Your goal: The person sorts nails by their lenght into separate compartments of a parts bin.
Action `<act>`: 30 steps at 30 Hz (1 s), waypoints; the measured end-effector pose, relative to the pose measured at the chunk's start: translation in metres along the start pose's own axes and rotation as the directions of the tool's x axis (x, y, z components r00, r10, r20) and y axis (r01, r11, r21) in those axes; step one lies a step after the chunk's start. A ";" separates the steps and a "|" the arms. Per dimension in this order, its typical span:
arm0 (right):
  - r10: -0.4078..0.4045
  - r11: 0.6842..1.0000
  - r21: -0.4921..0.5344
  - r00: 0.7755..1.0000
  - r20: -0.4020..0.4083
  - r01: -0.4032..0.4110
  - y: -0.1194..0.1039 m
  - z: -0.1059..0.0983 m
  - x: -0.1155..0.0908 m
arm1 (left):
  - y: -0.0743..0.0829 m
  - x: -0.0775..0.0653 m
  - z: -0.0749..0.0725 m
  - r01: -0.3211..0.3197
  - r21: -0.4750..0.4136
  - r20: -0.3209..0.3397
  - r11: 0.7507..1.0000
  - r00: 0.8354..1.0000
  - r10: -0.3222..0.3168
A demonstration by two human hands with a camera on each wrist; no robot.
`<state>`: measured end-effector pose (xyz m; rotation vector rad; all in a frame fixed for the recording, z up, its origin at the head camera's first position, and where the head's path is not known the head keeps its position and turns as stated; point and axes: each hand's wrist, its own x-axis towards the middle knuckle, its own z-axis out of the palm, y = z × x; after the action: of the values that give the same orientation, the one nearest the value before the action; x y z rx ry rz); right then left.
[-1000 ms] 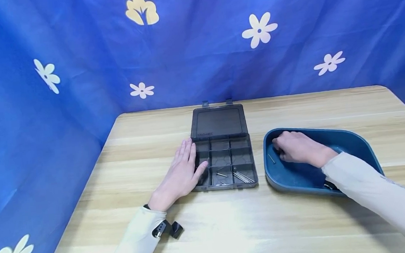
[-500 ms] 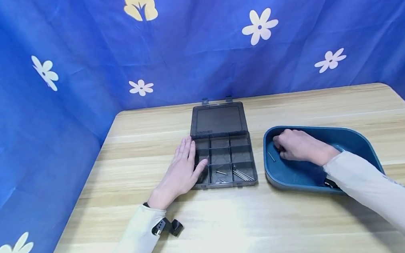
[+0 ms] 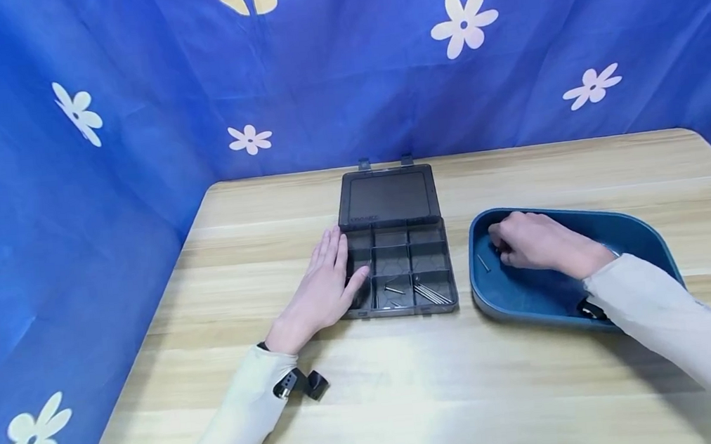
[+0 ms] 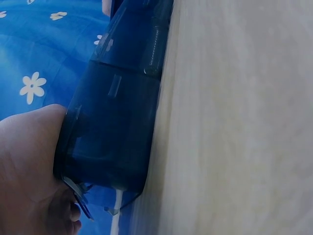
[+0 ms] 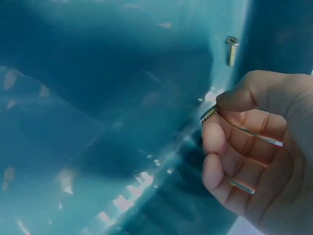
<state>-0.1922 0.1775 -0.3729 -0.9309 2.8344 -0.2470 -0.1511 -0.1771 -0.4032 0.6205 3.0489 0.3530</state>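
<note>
My left hand (image 3: pixel 319 285) rests along the left side of a dark translucent compartment box (image 3: pixel 392 264), its fingers straight and its thumb over the near left section. The box's lid (image 3: pixel 389 196) lies back. Long screws (image 3: pixel 431 293) sit in the near right section, and a short screw (image 3: pixel 394 289) lies in the near middle one. Inside the blue bin (image 3: pixel 531 314), my right hand (image 3: pixel 544 242) is at the left end. In the right wrist view it pinches a small threaded screw (image 5: pixel 209 113) between thumb and finger. Another screw (image 5: pixel 231 51) lies on the bin floor close by.
Box and bin stand side by side on a light wooden table (image 3: pixel 371 397), with a gap between them. A blue curtain (image 3: pixel 343 75) with flower prints hangs behind and at the left. A dark camera strap (image 3: pixel 300 383) sits on the left wrist.
The head view has tilted slightly, so box and bin appear higher and a little further right. Both hands keep about the same places: left on the box, right inside the bin.
</note>
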 end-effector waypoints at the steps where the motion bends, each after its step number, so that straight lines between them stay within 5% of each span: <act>1: 0.000 1.000 -0.001 1.000 -0.001 0.000 -0.001 -0.002 0.000 | 0.000 0.000 -0.001 0.002 -0.001 0.001 1.000 1.000 -0.002; 14: 0.009 1.000 0.020 0.998 -0.066 -0.008 -0.032 -0.030 -0.004 | -0.001 -0.006 -0.004 0.015 0.014 0.014 1.000 1.000 -0.015; 30: -0.140 0.986 -0.121 0.965 -0.222 0.115 -0.074 -0.040 0.011 | 0.001 -0.001 -0.002 0.006 0.005 -0.013 1.000 1.000 -0.006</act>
<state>-0.1656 0.1166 -0.3201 -1.1821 3.0266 -0.2326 -0.1498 -0.1767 -0.4009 0.6118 3.0638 0.3509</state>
